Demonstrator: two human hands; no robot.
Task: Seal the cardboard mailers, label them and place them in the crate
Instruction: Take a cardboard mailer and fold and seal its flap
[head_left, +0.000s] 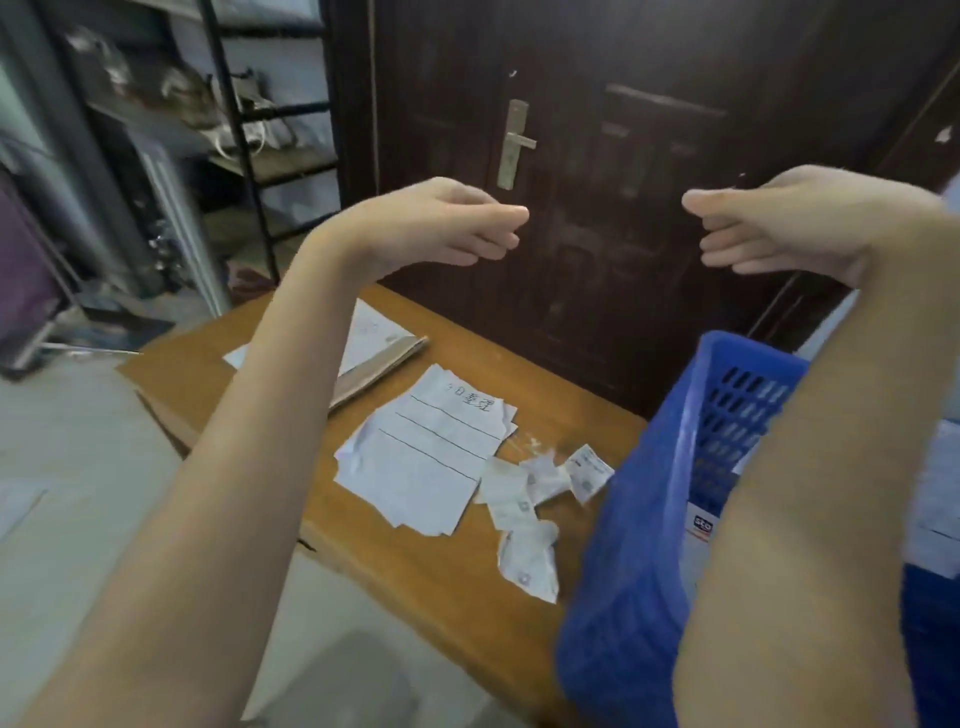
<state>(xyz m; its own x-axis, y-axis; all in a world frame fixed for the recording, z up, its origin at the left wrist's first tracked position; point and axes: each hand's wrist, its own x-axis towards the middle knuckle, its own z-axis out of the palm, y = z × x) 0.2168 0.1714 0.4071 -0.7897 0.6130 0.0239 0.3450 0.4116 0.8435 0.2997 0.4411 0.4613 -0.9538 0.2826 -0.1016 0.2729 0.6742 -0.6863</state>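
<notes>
Wooden table (457, 561) lower centre, blue crate (649, 519) lower right; my left hand (441, 223) and right hand (784, 228) raised, loosely curled, empty

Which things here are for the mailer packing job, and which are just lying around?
For the job: cardboard mailer, sheets of labels, peeled backing scraps, blue crate.
Lying about: shelving rack, door.

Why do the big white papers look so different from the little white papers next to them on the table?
The lined sheets are large, mostly flat and stacked, with ruled black lines and handwriting near the top. The small paper slips are much smaller, crumpled and scattered singly toward the blue crate, with tiny print I cannot read. Both are white paper lying on the wooden table, and neither hand touches them.
</notes>
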